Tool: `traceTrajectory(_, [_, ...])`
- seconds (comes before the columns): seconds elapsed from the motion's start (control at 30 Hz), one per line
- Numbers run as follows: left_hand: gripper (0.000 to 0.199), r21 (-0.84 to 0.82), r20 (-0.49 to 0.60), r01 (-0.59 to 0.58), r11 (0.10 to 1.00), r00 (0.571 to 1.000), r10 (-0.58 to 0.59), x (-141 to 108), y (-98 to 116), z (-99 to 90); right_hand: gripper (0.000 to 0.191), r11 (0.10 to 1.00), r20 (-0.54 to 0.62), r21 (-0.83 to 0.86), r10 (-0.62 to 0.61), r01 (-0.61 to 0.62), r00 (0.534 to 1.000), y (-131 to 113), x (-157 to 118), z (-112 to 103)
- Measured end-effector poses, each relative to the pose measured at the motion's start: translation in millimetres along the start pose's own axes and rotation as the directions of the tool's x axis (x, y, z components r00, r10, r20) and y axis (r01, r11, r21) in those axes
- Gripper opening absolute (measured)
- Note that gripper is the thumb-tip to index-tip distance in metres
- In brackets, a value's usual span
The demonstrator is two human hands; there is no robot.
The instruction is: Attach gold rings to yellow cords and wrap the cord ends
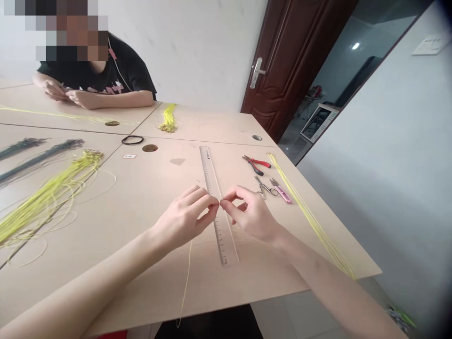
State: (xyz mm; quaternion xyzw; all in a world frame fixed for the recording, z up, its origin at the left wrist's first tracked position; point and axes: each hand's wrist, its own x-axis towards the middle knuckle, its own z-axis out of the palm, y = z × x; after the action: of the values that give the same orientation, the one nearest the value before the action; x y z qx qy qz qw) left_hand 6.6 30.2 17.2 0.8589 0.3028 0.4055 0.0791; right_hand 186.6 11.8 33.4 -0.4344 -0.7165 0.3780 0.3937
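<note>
Over a clear ruler point(221, 245) on the table, my left hand point(189, 212) and my right hand point(249, 212) meet at the fingertips. Both are closed in a pinch. A thin yellow cord point(188, 273) hangs from beneath my left hand and runs down past the table's front edge. My left fingers appear to pinch this cord. What my right fingertips hold is too small to make out. Just beyond my right hand lie small scissors point(266, 187), pink snips point(281, 190) and red-and-black pliers point(257, 165).
Yellow cord bundles lie at the left point(45, 202), right point(310, 212) and far side point(169, 117). Dark bundles point(38, 162) are at far left. A black loop point(132, 140) and a ring point(257, 138) rest farther back. Across the table point(141, 292) sits a person point(130, 66).
</note>
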Motion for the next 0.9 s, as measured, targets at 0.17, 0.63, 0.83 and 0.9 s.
traceTrajectory(0.17, [0.012,-0.171,-0.03,0.156,0.973,0.986,-0.164,-9.3,14.7,3.1,0.018,0.977,0.07,0.193,0.078,-0.09,0.994,-2.6,-6.4,2.4])
traceTrajectory(0.63, [0.015,-0.59,0.025,0.299,0.75,0.935,-0.353,-13.8,26.0,0.8,0.016,0.926,-0.029,-0.118,-0.364,0.358,0.931,5.9,-15.3,6.8])
traceTrajectory(0.83, [0.013,-0.589,-0.013,0.307,0.748,0.921,-0.388,-13.3,25.3,1.8,0.019,0.926,-0.005,-0.122,-0.361,0.358,0.932,3.6,-16.7,5.0])
traceTrajectory(0.9, [0.013,-0.554,-0.041,0.31,0.772,0.917,-0.397,-13.3,25.4,2.1,0.017,0.963,-0.027,-0.039,-0.268,0.267,0.963,1.5,-19.0,4.9])
